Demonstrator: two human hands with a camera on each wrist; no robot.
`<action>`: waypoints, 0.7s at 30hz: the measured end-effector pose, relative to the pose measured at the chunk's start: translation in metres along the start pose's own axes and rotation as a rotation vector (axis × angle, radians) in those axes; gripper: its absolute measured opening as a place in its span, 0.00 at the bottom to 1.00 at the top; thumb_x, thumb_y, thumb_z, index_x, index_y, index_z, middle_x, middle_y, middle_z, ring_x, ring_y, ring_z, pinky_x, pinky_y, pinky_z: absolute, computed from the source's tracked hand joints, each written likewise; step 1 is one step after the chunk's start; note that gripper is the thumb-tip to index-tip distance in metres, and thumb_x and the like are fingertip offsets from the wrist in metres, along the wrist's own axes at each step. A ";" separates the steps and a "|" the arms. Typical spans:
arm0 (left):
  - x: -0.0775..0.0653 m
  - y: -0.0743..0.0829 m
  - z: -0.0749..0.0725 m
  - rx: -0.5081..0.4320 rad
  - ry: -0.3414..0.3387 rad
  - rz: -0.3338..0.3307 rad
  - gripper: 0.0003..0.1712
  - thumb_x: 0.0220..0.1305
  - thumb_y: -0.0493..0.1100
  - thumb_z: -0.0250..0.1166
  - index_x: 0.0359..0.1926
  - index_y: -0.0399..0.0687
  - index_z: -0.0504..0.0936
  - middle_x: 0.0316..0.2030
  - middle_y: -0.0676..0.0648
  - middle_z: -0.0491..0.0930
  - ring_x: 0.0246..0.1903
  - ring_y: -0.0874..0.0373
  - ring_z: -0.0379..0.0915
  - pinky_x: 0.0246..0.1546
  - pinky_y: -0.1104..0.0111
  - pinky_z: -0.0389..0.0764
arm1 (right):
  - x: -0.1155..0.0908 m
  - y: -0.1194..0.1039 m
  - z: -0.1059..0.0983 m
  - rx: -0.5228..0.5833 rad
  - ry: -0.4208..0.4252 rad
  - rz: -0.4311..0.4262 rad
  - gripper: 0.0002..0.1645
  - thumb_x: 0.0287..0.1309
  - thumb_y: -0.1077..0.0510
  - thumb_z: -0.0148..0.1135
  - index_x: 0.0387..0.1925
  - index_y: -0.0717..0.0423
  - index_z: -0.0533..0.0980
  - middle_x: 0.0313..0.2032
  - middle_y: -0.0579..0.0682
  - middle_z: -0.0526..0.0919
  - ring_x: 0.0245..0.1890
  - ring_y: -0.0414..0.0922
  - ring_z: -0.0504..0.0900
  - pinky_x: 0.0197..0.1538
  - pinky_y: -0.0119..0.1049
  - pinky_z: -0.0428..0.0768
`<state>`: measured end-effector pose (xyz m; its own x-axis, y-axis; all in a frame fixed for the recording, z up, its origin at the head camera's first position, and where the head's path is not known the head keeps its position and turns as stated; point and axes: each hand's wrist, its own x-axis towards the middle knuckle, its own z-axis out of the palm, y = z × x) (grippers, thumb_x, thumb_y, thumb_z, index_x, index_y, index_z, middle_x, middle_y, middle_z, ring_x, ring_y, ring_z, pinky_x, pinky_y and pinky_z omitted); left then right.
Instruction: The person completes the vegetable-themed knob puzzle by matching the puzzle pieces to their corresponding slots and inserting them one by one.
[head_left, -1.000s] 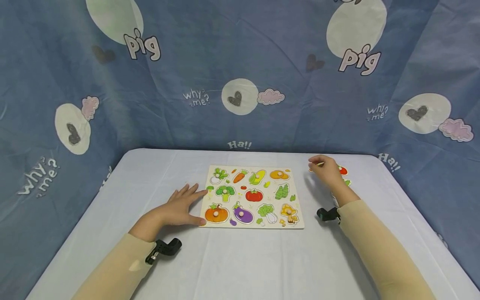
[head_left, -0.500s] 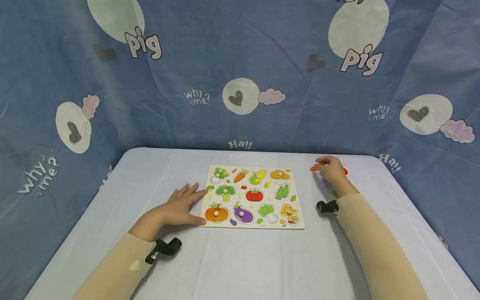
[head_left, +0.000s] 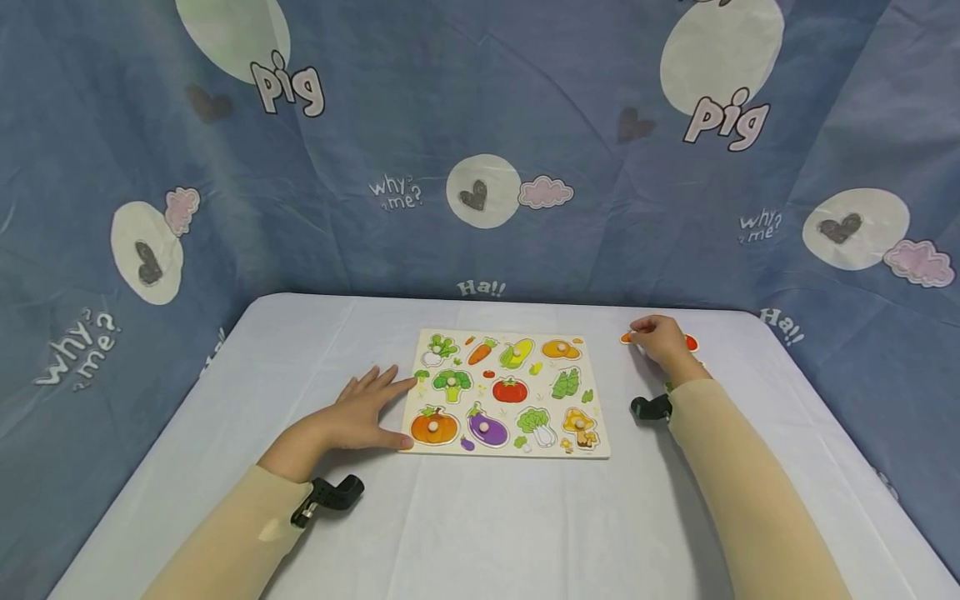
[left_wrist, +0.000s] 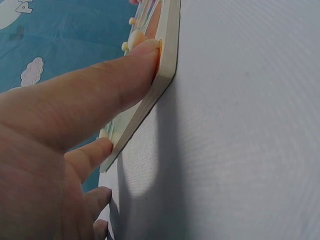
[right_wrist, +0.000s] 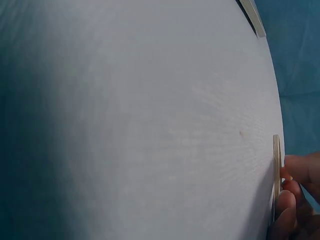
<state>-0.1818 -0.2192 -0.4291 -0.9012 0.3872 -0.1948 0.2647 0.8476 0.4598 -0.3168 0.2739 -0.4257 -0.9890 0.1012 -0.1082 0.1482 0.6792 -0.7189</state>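
Note:
A wooden vegetable puzzle board (head_left: 491,421) lies on the table. My left hand (head_left: 352,421) is spread at its left side, with the thumb on the near left corner and the index fingertip at the left edge. Knobs stand up from the pumpkin (head_left: 444,432), the eggplant (head_left: 495,433) and the mushroom. To the right of the board, my right hand (head_left: 662,343) pinches the knob of a puzzle piece (right_wrist: 276,170), seen edge-on close over the table in the right wrist view. Its orange end shows past the fingers in the head view; the rest is hidden.
A red puzzle piece (head_left: 692,342) lies just beyond the right hand, partly covered by it. A bit of green (head_left: 669,387) shows beside the right wrist. A blue printed cloth (head_left: 600,242) hangs behind the white table (head_left: 480,533).
My right hand has moved slightly right and lower with the puzzle piece, covering more of the pieces behind it. My left hand stays on the board.

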 end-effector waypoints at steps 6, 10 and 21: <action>0.000 -0.001 0.000 -0.002 0.002 0.004 0.59 0.49 0.67 0.74 0.77 0.51 0.60 0.77 0.32 0.44 0.76 0.31 0.31 0.71 0.36 0.34 | 0.004 0.002 0.002 -0.029 -0.009 0.011 0.17 0.66 0.63 0.58 0.54 0.67 0.78 0.42 0.58 0.77 0.40 0.49 0.72 0.40 0.34 0.72; 0.000 -0.001 0.000 0.001 0.004 0.006 0.59 0.49 0.67 0.74 0.77 0.51 0.60 0.77 0.32 0.45 0.75 0.31 0.31 0.71 0.36 0.34 | 0.005 0.004 0.003 -0.045 -0.007 0.003 0.16 0.66 0.63 0.59 0.52 0.67 0.79 0.41 0.58 0.78 0.40 0.49 0.72 0.41 0.35 0.72; 0.000 0.000 0.000 0.002 0.004 0.008 0.59 0.49 0.68 0.73 0.77 0.50 0.60 0.77 0.32 0.45 0.75 0.30 0.31 0.71 0.35 0.34 | 0.003 0.002 0.002 -0.025 -0.021 0.010 0.15 0.68 0.62 0.58 0.51 0.67 0.78 0.43 0.57 0.78 0.42 0.49 0.72 0.44 0.36 0.72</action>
<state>-0.1819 -0.2196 -0.4289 -0.9003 0.3927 -0.1878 0.2728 0.8452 0.4595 -0.3197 0.2740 -0.4288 -0.9871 0.0933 -0.1301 0.1581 0.6959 -0.7005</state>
